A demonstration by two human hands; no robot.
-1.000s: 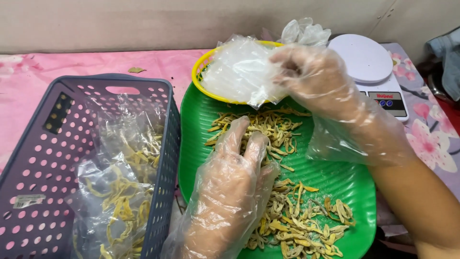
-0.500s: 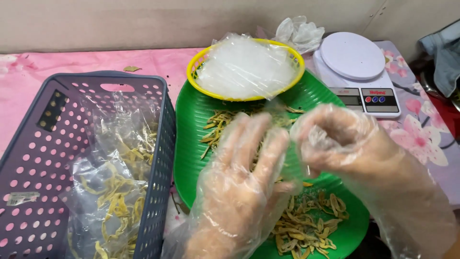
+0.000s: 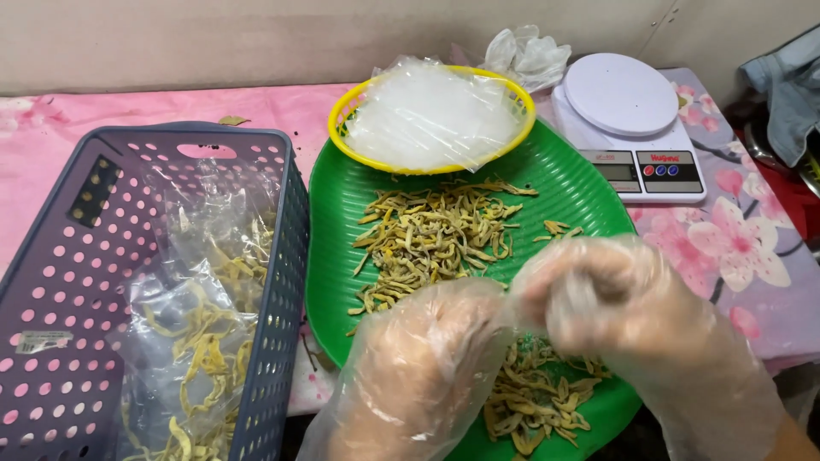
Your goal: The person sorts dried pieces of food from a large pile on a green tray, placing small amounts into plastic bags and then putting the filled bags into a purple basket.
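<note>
Plastic bag point(image 3: 547, 294), thin and clear, was caught between the two gloved hands low over the near end of the green tray point(image 3: 342, 213). The right hand point(image 3: 623, 312) had come down from the yellow basket point(image 3: 342, 119), where a second before it had been lifting a bag off the stack of bags point(image 3: 431, 111), and it now met the left hand point(image 3: 427, 367) at the middle of the tray. Its fingers were bunched and pinching the film; whether a mouth had opened in the bag could not be told through the gloves. The left hand, which had lain flat and spread on the dried strips point(image 3: 431, 235), was now curled with its fingers closed near the same film. By the look of it, one bag had been taken and was being worked open, with nothing yet in it.

Dried yellowish strips lay in two heaps on the tray, one in the middle and one under the hands. Left of the tray stood a grey-blue perforated crate point(image 3: 77, 282) holding filled bags of strips point(image 3: 192, 324). A white kitchen scale point(image 3: 628, 119) sat to the right on the flowered tabletop point(image 3: 735, 248), with crumpled spare gloves point(image 3: 525, 55) behind the basket.
</note>
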